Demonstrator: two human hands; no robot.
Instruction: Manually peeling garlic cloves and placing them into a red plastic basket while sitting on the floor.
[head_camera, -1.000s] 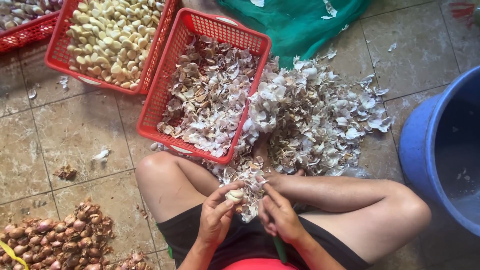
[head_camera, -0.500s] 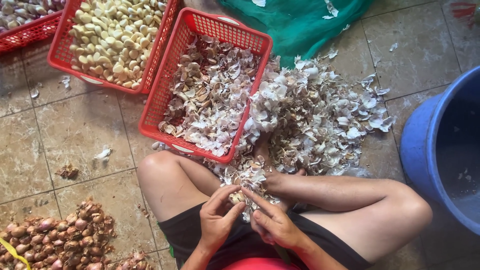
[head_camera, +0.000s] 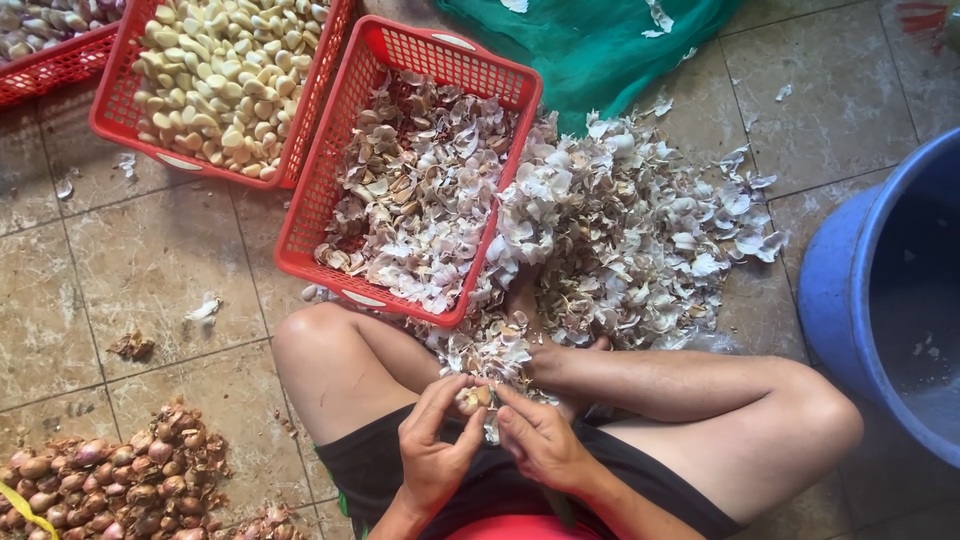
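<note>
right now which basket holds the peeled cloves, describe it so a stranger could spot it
Start at the big blue tub on the right edge and look across the floor to the top left, where red plastic baskets sit side by side. The one you want is heaped with smooth pale yellow cloves, unlike its right-hand neighbour, which holds papery skins.

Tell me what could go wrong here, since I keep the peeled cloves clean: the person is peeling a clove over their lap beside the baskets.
1. The clove, pinched between the left hand and right hand, might slip into the loose skins heaped on the floor and be hard to find.
2. Skins could drift into the basket of peeled cloves next to the skin-filled basket.
</note>
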